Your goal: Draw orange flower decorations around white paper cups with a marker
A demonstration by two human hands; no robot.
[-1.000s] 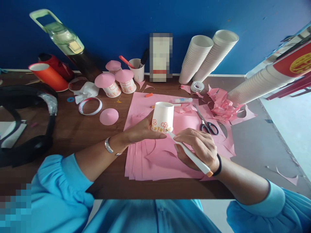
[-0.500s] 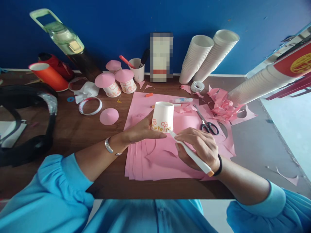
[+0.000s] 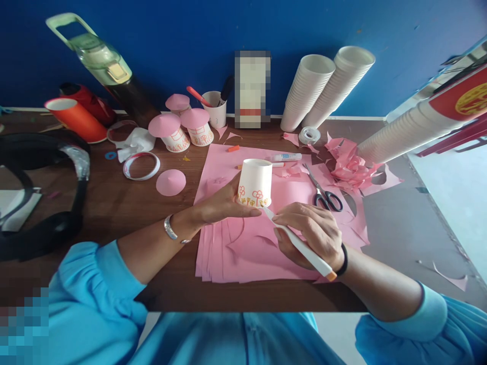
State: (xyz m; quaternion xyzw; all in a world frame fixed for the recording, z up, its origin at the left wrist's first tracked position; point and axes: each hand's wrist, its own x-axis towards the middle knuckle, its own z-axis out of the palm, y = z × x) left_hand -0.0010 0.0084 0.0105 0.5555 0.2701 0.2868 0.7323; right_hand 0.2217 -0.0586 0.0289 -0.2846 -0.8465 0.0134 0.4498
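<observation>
My left hand is closed around the lower left side of a white paper cup, its thumb stretched along the bottom edge. Red and orange-yellow flowers are drawn in a band near that edge. A white marker with an orange end is gripped in my right hand. Its tip is at the bottom edge of the cup, right of my left thumb. Beneath both hands lie stacked sheets of pink paper, some with curved cuts.
Scissors lie to the right, by crumpled pink scraps. Behind stand stacked paper cups. Left are cups with pink cone tops, a loose pink cone, a tape roll, a bottle and headphones.
The marker tip has shifted slightly left and down along the cup's bottom edge, my right hand moving with it. My left hand and the cup stay in place.
</observation>
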